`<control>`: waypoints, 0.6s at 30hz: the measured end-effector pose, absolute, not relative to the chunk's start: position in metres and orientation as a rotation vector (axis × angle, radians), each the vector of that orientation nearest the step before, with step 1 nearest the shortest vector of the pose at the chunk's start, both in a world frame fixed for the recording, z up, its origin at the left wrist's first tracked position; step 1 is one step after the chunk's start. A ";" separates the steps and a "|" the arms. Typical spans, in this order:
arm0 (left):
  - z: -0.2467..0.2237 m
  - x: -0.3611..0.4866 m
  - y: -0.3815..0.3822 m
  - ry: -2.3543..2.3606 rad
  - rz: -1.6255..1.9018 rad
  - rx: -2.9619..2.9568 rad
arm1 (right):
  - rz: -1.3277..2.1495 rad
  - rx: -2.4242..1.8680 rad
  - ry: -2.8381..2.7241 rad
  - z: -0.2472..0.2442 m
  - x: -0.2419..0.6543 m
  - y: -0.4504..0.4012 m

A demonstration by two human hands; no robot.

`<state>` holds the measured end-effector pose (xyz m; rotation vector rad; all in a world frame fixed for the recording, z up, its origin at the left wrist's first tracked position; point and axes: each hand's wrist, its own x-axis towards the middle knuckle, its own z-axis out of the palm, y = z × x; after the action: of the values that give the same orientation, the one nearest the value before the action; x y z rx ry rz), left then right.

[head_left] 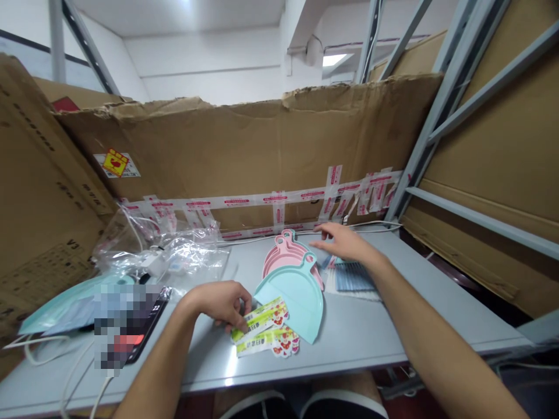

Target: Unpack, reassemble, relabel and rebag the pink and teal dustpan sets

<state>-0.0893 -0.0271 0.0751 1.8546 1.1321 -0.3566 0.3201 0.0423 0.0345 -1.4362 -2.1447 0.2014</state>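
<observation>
As the left hand (227,305) pinches the upper label (267,314), slanting up rightward over the edge of the shallow teal dustpan (303,299), the right hand (338,240), loosely open, is near the pink dustpans (279,255). The teal dustpan's looped handle points away from the person.

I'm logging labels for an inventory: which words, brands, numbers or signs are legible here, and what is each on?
"V3": left cardboard box.
"22": dark phone-like device.
Sign: yellow diamond with a red figure, on the rear cardboard; its small characters are unreadable.
Too blurred or small: Chinese characters on the two green-and-white cards, pink print on the tape, other print on the left box.
</observation>
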 end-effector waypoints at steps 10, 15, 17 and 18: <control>0.074 -0.087 -0.033 1.361 -0.212 2.003 | 0.575 -1.401 -2.097 0.020 0.274 0.044; 0.070 -0.077 -0.074 1.439 0.051 2.316 | 0.410 -1.481 -2.066 0.037 0.247 0.071; 0.058 -0.063 -0.104 1.389 0.293 2.465 | 0.372 -1.475 -2.113 0.043 0.234 0.072; 0.050 -0.055 -0.119 1.301 0.375 2.534 | 0.350 -1.449 -2.134 0.044 0.229 0.069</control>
<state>-0.0548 -0.1189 0.0498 2.5345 1.3012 0.3747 0.2293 0.0689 0.0440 -1.4488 -2.1337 0.3500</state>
